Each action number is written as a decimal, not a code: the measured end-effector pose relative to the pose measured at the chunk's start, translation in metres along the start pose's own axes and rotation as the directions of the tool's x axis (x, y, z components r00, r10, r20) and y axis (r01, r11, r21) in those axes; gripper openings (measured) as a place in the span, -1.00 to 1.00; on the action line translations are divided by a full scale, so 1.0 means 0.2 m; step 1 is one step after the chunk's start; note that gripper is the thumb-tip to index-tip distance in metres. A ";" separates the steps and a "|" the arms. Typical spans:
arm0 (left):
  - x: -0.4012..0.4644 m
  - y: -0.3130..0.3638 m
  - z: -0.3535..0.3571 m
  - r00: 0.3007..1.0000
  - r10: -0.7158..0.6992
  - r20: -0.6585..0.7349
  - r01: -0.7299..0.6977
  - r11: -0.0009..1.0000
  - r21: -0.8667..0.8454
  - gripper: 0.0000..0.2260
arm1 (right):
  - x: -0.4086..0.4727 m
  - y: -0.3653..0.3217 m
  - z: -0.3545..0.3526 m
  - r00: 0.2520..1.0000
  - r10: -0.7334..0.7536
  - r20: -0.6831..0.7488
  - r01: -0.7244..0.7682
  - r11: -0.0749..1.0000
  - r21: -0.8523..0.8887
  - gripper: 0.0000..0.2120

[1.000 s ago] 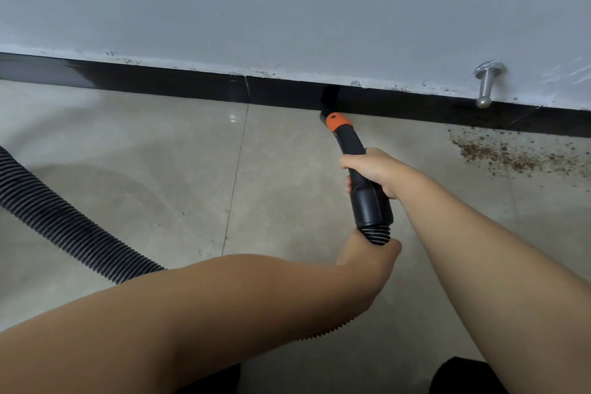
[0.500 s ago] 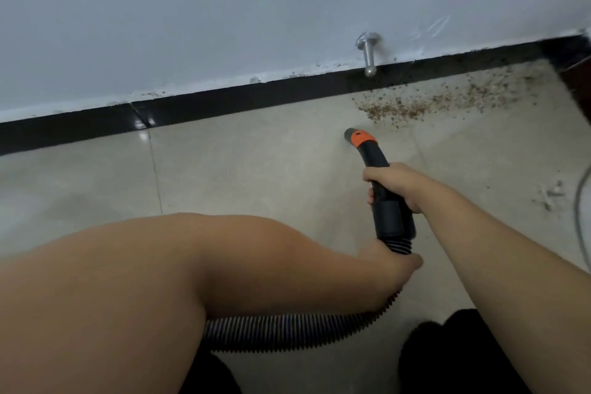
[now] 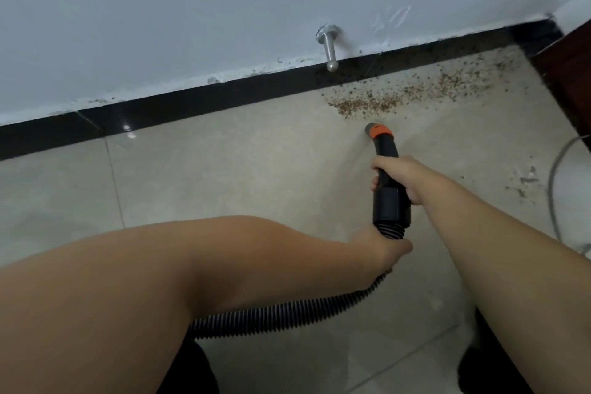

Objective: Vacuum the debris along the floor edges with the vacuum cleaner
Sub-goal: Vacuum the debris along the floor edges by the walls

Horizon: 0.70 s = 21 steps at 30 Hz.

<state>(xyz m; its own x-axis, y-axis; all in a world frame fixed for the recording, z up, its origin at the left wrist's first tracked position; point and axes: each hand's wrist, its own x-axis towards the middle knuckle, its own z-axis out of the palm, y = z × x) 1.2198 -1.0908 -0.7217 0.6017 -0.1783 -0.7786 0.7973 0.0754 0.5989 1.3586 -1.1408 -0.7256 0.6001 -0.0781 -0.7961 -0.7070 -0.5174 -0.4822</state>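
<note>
While the right hand (image 3: 395,177) grips the nozzle (image 3: 383,150) and the left hand (image 3: 382,249) holds the hose (image 3: 287,313), the debris (image 3: 399,96) lies just ahead beside the baseboard (image 3: 192,99); sweep slowly, with the mouth low along the edge.

The debris (image 3: 406,96) is spread along the skirting (image 3: 192,102) at upper right, below the doorstop (image 3: 329,48). The nozzle (image 3: 377,130) is placed just beneath it.

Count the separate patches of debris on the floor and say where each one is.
2. The brown debris lies along the black skirting below the metal doorstop, just beyond the nozzle. The pale scraps lie further right, near the grey cable. The arms may hide more.
</note>
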 end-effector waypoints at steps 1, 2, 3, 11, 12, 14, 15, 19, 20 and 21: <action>0.01 0.01 0.02 1.000 0.008 -0.012 -0.008 1.000 0.000 -0.86 | 0.01 -0.01 -0.01 1.000 -0.003 0.018 0.003 1.000 0.004 -0.78; 0.02 0.01 0.03 1.000 0.015 -0.027 -0.015 1.000 -0.003 -0.87 | 0.02 -0.02 -0.02 0.999 -0.006 0.037 0.006 1.000 0.006 -0.78; 0.03 0.02 0.05 0.999 0.022 -0.041 -0.022 1.000 -0.003 -0.88 | 0.03 -0.03 -0.03 0.999 -0.011 0.053 0.011 1.000 0.005 -0.78; 0.05 -0.01 0.22 0.980 0.019 -0.199 -0.034 0.997 -0.070 -0.85 | -0.01 0.00 -0.03 0.965 -0.103 0.240 0.140 0.980 -0.143 -0.84; 0.03 -0.03 0.26 0.975 0.010 -0.221 -0.029 0.996 -0.084 -0.86 | -0.02 0.02 -0.03 0.955 -0.106 0.277 0.160 0.971 -0.178 -0.84; 0.03 -0.03 0.34 0.965 -0.009 -0.262 -0.018 0.995 -0.099 -0.88 | -0.04 0.04 -0.07 0.937 -0.106 0.333 0.185 0.959 -0.216 -0.84; 0.04 -0.02 0.38 0.962 -0.013 -0.273 -0.018 0.994 -0.109 -0.88 | -0.03 0.04 -0.10 0.932 -0.106 0.347 0.191 0.957 -0.220 -0.85; 0.14 0.09 0.52 0.954 0.018 -0.299 -0.054 0.992 -0.111 -0.88 | 0.07 0.00 -0.29 0.936 -0.090 0.340 0.164 0.967 -0.196 -0.87; 0.18 0.13 0.55 0.953 0.035 -0.300 -0.064 0.994 -0.088 -0.88 | 0.11 -0.02 -0.34 0.940 -0.079 0.331 0.147 0.971 -0.186 -0.88; 0.21 0.17 0.57 0.955 0.046 -0.294 -0.067 0.996 -0.062 -0.88 | 0.14 -0.03 -0.41 0.946 -0.068 0.317 0.127 0.977 -0.169 -0.89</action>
<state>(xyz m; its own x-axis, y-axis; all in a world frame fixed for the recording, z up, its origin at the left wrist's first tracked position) 1.2662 -1.2085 -0.7126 0.6250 0.1213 -0.7711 0.7569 0.1473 0.6367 1.4108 -1.2090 -0.7158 0.4971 0.2316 -0.8362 -0.5514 -0.6598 -0.5106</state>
